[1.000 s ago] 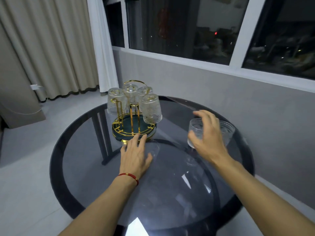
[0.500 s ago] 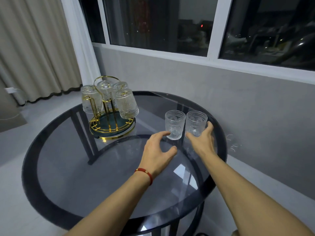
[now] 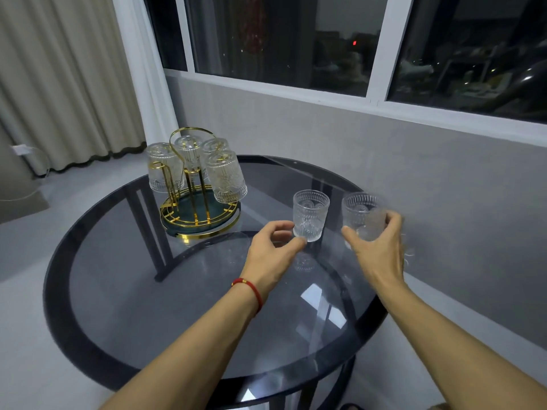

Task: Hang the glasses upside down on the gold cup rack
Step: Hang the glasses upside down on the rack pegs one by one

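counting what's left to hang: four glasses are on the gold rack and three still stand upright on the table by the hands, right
Not quite: the head view shows two upright glasses, one by the left hand, one at the right hand. Four do hang on the gold rack.

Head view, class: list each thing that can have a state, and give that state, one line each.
gold cup rack: upright, four glasses hung upside down.
left glass: upright on the table.
right glass: upright, gripped.
left hand: open, curled at the left glass.
right hand: wrapped around the right glass.
curtain: drawn.
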### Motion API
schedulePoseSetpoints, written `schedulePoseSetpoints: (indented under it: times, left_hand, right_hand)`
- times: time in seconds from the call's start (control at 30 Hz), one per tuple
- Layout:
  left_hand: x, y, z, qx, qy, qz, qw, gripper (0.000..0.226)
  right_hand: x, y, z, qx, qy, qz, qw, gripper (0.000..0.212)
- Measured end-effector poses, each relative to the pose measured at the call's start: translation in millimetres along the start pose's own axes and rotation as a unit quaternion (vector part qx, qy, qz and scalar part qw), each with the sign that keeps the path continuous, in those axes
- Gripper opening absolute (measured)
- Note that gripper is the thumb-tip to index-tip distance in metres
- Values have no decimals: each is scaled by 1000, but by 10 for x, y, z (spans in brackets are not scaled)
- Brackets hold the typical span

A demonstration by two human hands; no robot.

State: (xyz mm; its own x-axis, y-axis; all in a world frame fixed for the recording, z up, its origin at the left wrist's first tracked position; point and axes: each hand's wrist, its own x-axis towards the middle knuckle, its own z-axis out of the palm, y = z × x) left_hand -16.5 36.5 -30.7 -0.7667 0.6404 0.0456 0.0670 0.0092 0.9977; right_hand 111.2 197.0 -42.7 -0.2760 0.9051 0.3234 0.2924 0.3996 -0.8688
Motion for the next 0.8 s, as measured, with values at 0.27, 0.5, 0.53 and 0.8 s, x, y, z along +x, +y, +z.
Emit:
schedulePoseSetpoints:
  times: [0.27, 0.5, 0.53, 0.8]
  left_hand:
    - [-85, 205, -303, -52, -73, 24, 996, 90]
    - [14, 207, -794, -207, 63, -37, 976, 73]
    - [35, 208, -850, -217, 62, -29, 974, 70]
    - [236, -186, -1413, 232, 161, 65, 957, 44]
  right_hand:
    - [-375, -471, 111, 50, -235, -165, 957, 80]
    - [-509, -762, 610, 162, -363, -2, 917, 77]
    - [-516, -792, 672, 201, -377, 26, 904, 68]
    - [-449, -1430, 894, 127, -236, -113, 957, 64]
